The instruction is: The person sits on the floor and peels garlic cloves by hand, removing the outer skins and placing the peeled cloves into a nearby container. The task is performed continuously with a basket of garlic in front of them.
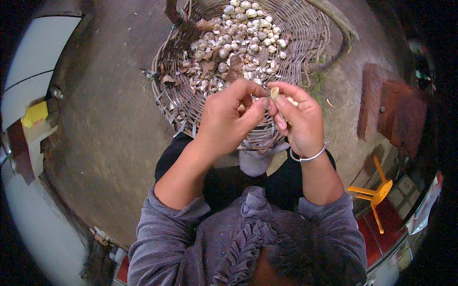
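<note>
My right hand [304, 114] holds a garlic clove [274, 93] upright between thumb and fingers. More pale cloves [292, 102] show behind its thumb. Close against it, my left hand [229, 114] has its thumb and forefinger bent towards that clove, fingertips nearly meeting the right hand's. A small tan shape lies within its curled fingers; whether it is a clove or a fingertip is unclear. Both hands are above the near side of a woven wicker basket [297, 28]. Garlic bulbs [254, 47] fill its far part, with loose cloves and papery skins [200, 84] nearer me.
Dry brown leaves [235, 68] lie among the garlic. A thick bent wooden handle [343, 46] curves from the basket's right side. Brown wooden furniture [397, 111] and an orange plastic stool [383, 189] stand right on the concrete floor [107, 125]. A yellow container [34, 114] is left.
</note>
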Motion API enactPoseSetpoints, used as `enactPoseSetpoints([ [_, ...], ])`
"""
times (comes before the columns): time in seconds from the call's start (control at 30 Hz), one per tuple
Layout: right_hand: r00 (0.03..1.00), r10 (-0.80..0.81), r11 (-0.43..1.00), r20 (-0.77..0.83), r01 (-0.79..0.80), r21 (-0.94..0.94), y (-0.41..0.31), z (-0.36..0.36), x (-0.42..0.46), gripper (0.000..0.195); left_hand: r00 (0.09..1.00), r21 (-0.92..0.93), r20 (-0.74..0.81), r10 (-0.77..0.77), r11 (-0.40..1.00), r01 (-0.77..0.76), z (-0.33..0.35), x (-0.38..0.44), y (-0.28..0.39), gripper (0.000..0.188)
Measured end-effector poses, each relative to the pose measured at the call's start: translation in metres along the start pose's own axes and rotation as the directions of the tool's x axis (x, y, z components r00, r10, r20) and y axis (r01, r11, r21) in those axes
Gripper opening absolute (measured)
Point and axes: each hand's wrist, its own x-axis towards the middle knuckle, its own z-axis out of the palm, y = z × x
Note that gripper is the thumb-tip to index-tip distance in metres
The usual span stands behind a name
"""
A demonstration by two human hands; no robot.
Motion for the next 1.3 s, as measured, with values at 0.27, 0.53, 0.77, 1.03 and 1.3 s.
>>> enactPoseSetpoints([
  [0.27, 0.971, -0.238, 0.894, 0.029, 0.23, -0.384, 0.0, 0.005, 0.003, 0.015, 0.976, -0.225, 0.137, -0.17, 0.954, 0.198, -0.005, 0.007, -0.002, 0.01],
  [0.53, 0.928, -0.352, 0.757, 0.125, 0.36, -0.545, 0.001, 0.001, 0.008, 0.012, 0.959, -0.278, 0.185, -0.214, 0.925, 0.26, -0.009, 0.011, -0.003, 0.007],
  [0.77, 0.888, -0.416, 0.695, 0.198, 0.451, -0.56, 0.0, 0.005, 0.007, 0.012, 0.958, -0.1, 0.19, -0.216, 0.966, 0.237, -0.012, 0.009, 0.002, 0.006],
  [1.03, 0.999, -0.014, 0.991, 0.032, 0.018, -0.13, -0.001, 0.005, 0.002, 0.016, 0.968, -0.206, 0.109, -0.227, 0.947, 0.245, -0.008, 0.003, 0.003, 0.004],
  [1.3, 0.998, 0.059, 0.938, 0.024, -0.064, 0.341, 0.004, -0.006, 0.0, 0.018, 0.977, -0.055, 0.086, -0.193, 0.979, 0.198, -0.001, -0.007, 0.002, 0.004],
])
